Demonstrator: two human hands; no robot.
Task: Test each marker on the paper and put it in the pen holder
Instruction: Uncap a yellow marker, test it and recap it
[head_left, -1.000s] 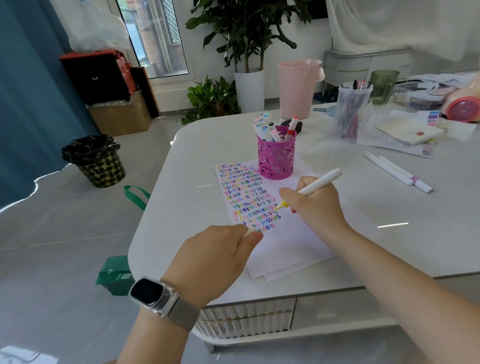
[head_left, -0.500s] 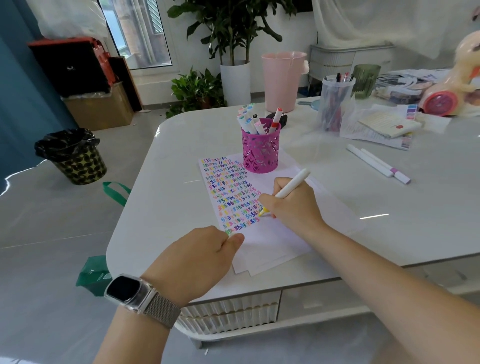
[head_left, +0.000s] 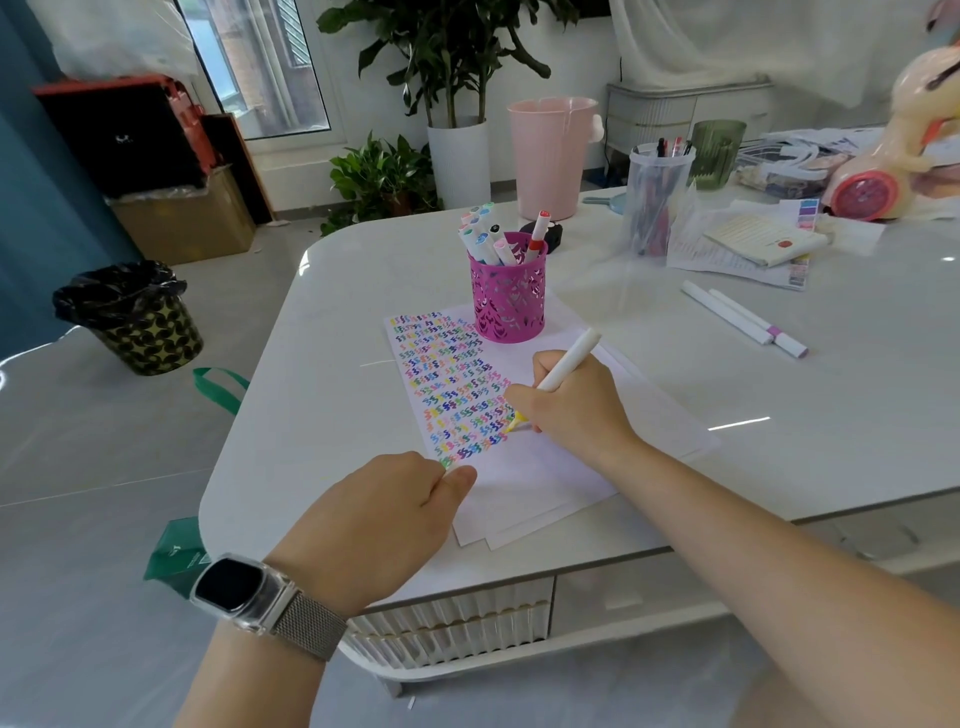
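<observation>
Two hands on the paper (head_left: 524, 483) — right grip (head_left: 569, 405) pinching white marker (head_left: 569, 358), left grip (head_left: 384, 514) curled closed.

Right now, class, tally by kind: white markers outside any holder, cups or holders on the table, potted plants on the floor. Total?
White plastic markers: 3 (one in right hand, two lying loose)
Cups or holders: 3 (magenta perforated pen holder, clear plastic cup, green ribbed cup)
Potted plants: 2
Total: 8

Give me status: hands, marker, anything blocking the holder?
Right hand grip shut on marker, yellow tip on paper. Left hand fisted, pinning the paper's near corner. Pink holder upright beyond the scribbles, nothing in the way.
</observation>
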